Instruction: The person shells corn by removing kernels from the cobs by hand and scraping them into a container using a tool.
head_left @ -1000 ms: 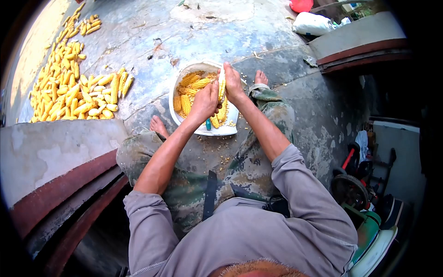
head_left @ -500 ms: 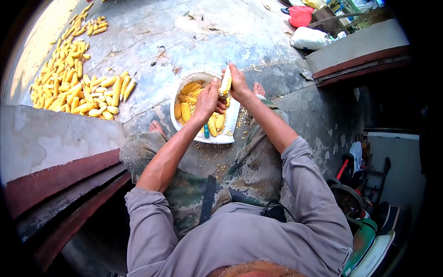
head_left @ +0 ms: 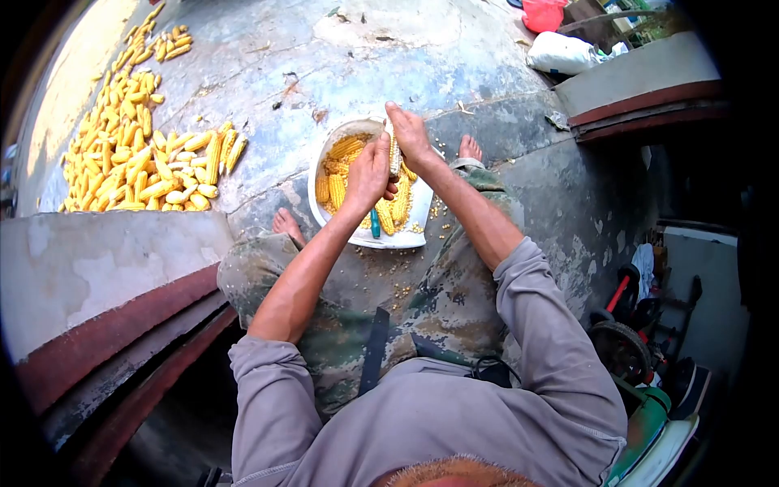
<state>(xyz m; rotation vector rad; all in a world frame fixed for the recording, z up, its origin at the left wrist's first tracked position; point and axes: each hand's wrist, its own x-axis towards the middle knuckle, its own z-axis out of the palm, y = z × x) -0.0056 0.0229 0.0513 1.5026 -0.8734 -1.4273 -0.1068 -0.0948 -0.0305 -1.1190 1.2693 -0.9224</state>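
My left hand (head_left: 370,174) and my right hand (head_left: 411,138) are both closed round one corn cob (head_left: 394,154), held upright over a white tub. Its side facing me looks pale. The white tub (head_left: 415,223) stands on the ground between my feet, with several yellow cobs (head_left: 337,188) and loose kernels in it. A green handle (head_left: 375,224) sticks out over the tub's near side, below my left hand; its other end is hidden.
A large heap of yellow cobs (head_left: 130,166) lies at the left. Loose kernels (head_left: 398,290) are scattered near the tub. Low walls (head_left: 114,252) flank both sides. A white sack (head_left: 560,53) and red bag (head_left: 544,14) lie at the upper right. A wheeled machine (head_left: 621,349) stands right.
The cob, tilted and raised half a second ago, is now more upright between my hands, which have closed in on it. The whole view has shifted slightly.
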